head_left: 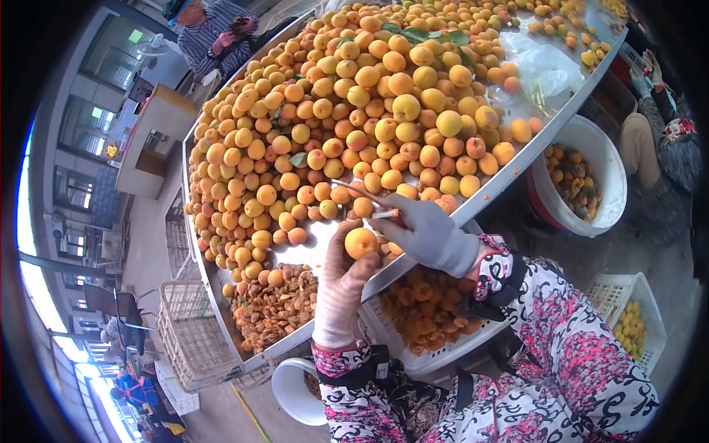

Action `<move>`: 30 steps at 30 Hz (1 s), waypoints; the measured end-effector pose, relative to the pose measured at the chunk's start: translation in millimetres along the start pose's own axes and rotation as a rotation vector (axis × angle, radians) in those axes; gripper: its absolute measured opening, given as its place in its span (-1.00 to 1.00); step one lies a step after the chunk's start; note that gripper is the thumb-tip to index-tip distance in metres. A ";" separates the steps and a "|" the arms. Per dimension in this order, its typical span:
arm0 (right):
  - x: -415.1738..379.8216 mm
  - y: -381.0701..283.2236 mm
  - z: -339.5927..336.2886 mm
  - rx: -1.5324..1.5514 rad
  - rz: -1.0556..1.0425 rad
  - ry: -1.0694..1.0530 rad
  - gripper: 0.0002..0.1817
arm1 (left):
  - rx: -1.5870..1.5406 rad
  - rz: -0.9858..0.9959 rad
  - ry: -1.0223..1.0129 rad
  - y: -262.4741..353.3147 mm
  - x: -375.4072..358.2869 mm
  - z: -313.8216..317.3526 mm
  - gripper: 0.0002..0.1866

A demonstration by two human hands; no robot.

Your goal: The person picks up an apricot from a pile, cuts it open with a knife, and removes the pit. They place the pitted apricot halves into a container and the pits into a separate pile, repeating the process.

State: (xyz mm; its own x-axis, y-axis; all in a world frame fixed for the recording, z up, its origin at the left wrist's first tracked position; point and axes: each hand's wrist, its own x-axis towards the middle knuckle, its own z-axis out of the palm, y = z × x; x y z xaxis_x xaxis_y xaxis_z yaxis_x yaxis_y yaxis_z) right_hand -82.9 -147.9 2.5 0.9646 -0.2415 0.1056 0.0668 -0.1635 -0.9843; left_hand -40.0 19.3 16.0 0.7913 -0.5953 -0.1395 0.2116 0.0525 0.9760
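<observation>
Beyond my grip a long metal table (517, 173) runs away up the view, its rim just past my fingers. Under that rim, right of my grip, stands a white bucket (605, 166) on the grey concrete floor (665, 273). Lower right sits a white slatted crate (642, 295). Left of my grip, past the table's far edge, empty wire baskets (185, 325) stand stacked. Further left, glass-fronted windows (88, 125) let in bright daylight, with a pale wooden desk (151, 140) before them.
</observation>
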 end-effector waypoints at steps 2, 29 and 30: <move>-1.1 2.9 -3.8 -0.245 -0.160 -0.050 -0.67 | -0.017 0.050 0.134 -1.6 3.9 -6.2 -0.40; -17.8 5.4 20.8 -0.354 -0.019 -0.223 -0.57 | -0.759 -0.002 0.132 -8.9 11.6 14.0 -0.40; -15.3 2.3 16.5 -0.354 -0.020 -0.221 -0.57 | -0.608 0.053 0.156 -6.5 11.5 12.2 -0.38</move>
State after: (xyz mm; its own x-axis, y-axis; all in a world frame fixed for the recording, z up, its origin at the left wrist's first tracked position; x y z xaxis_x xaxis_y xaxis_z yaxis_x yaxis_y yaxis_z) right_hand -93.3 -128.8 -3.8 0.9981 -0.0302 0.0535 0.0316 -0.4944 -0.8687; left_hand -39.3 2.3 10.1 0.8744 -0.4578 -0.1610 0.4217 0.5527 0.7188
